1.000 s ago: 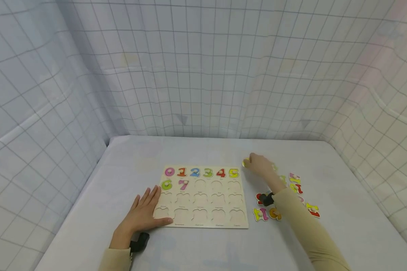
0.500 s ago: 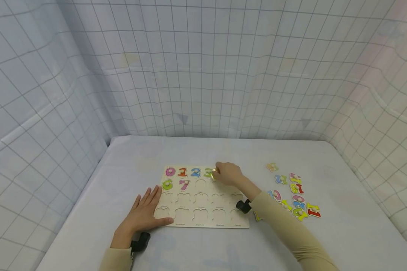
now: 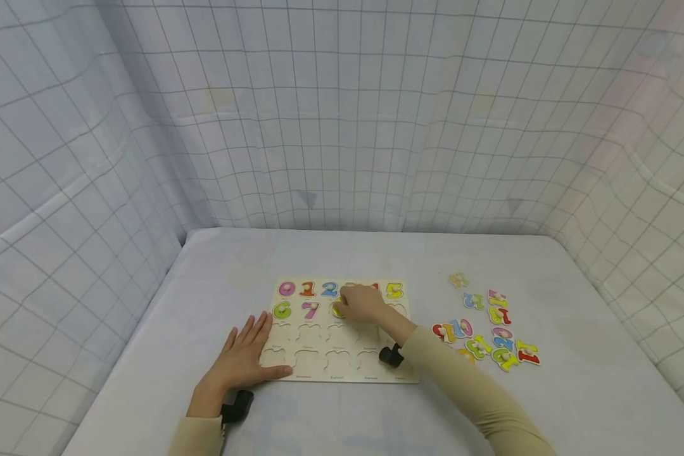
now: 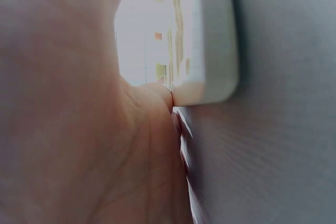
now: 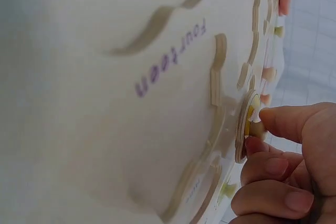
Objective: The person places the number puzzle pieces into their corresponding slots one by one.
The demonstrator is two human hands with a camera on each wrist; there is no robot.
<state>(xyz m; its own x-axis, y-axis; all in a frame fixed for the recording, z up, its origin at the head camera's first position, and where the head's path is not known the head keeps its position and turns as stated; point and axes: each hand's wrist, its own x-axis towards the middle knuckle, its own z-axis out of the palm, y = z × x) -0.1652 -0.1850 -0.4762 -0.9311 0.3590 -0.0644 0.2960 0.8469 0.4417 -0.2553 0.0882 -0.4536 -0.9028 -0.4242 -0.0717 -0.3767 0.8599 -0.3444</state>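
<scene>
— What to make of the right hand point(image 3: 365, 305)?
— Pinching, with thumb and finger clamped on the small, round, pale wooden knob point(image 5: 258, 130) of a flat yellow wooden number piece point(image 5: 245, 127). Held at the 2nd row of the rectangular cream wooden puzzle board point(image 3: 321, 365), just right of that board's pink wooden 7 point(image 3: 310, 310). Can't read the numeral behind the fingers, nor tell whether resting on the board or just above.
— Why by the knob?
— Probably to keep the whole outline free of fingers, for an easier match with a recess.
— And the left hand point(image 3: 236, 361)?
— Lying across the board's left edge, with fingers straight and slightly apart and with thumb spread onto the near left corner. Gripping nothing. Likely placed there to steady the board; can't tell how firmly.
— Why so many loose, multicoloured, knobbed number pieces point(image 3: 527, 353) right of the board?
— Presumably for easy reach by the right hand, and to leave the board's recesses uncovered.
— And the bright green wooden 6 point(image 3: 282, 310)?
— Sitting knob up in the board, left of the 7.
</scene>
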